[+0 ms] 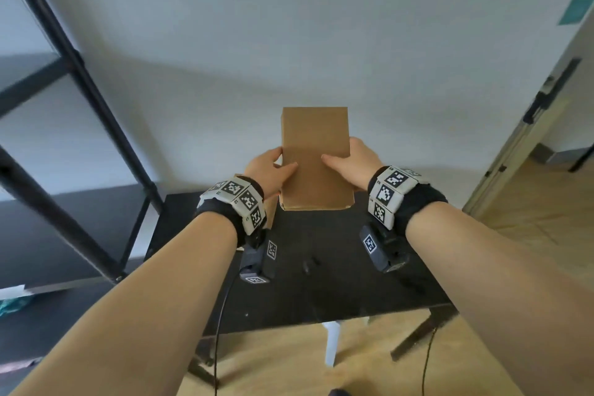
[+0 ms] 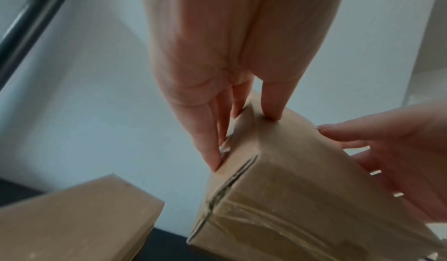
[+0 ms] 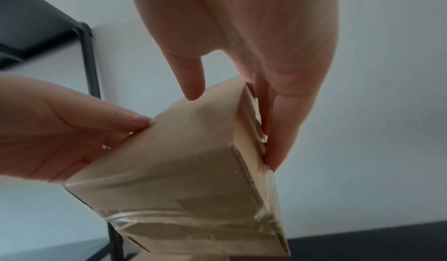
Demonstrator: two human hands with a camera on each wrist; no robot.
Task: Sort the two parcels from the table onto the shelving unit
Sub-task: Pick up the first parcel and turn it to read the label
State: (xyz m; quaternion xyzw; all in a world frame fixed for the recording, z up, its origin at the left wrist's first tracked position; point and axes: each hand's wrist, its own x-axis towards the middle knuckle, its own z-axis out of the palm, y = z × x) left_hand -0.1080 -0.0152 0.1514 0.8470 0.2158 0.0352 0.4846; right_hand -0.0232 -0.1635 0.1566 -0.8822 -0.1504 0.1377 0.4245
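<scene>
Both hands, left hand (image 1: 271,170) and right hand (image 1: 353,165), held one box (image 1: 315,157) above the desk (image 1: 321,283), thumbs on top, fingers (image 2: 212,140) along its sides; its taped surface might slip toward the second box (image 2: 72,217) below.

We count two cardboard parcels: one parcel (image 1: 315,157) held above the desk (image 1: 321,283), and a second parcel (image 2: 72,219) resting on it. We count two hands, the left hand (image 1: 270,170) and the right hand (image 1: 356,164), each wearing one marker wristband. We count one desk and one black shelving unit (image 1: 80,80).
</scene>
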